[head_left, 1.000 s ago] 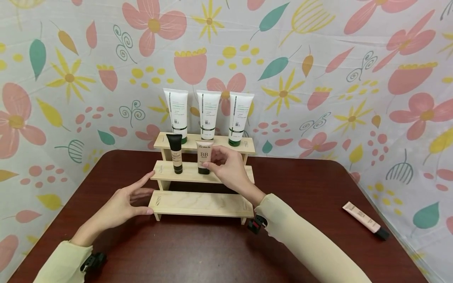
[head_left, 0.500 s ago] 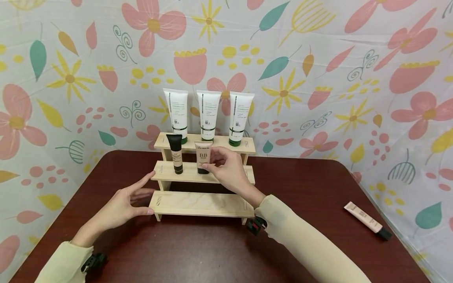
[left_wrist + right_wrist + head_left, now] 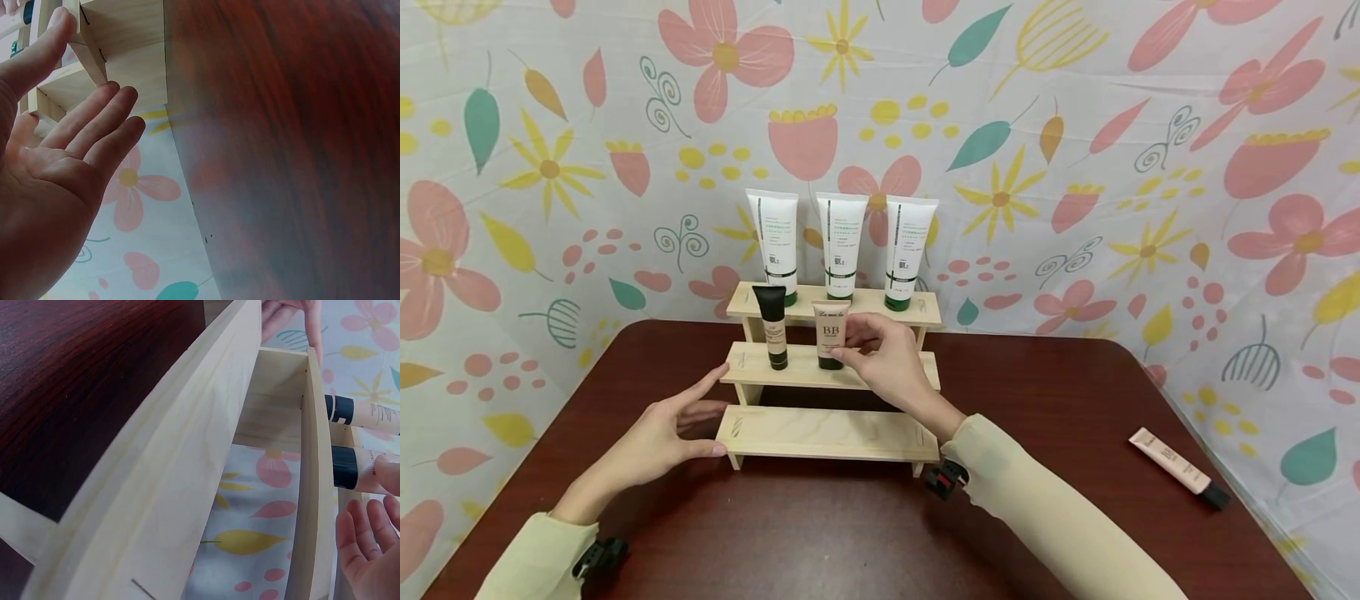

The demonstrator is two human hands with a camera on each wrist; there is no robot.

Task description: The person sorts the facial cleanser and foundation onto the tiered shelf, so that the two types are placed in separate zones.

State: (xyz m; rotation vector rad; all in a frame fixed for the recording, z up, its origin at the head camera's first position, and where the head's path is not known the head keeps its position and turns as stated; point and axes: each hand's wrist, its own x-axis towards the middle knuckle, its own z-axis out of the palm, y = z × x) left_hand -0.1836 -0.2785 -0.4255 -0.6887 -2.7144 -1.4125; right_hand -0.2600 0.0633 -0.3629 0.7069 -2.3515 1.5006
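Note:
My right hand [image 3: 887, 362] pinches a beige BB cream tube [image 3: 831, 332] between thumb and fingers. The tube stands cap down on the middle step of a three-step wooden display stand [image 3: 827, 433]. To its left, a slimmer BB cream tube [image 3: 772, 327] with a black top stands upright on the same step. My left hand [image 3: 658, 437] is at the stand's left side, fingers fairly straight, with fingertips right at the ends of the two lower steps. In the right wrist view, the dark cap [image 3: 344, 467] of the pinched tube meets the step beside my thumb.
Three white tubes [image 3: 842, 242] with green caps stand in a row on the top step. Another beige tube [image 3: 1171, 461] with a black cap lies on the dark wood table [image 3: 1037, 417] at the right. A floral cloth [image 3: 1000, 125] hangs behind the table.
The BB cream tube in my right hand has shifted very slightly left and down on the middle step. My left hand stays at the stand's side.

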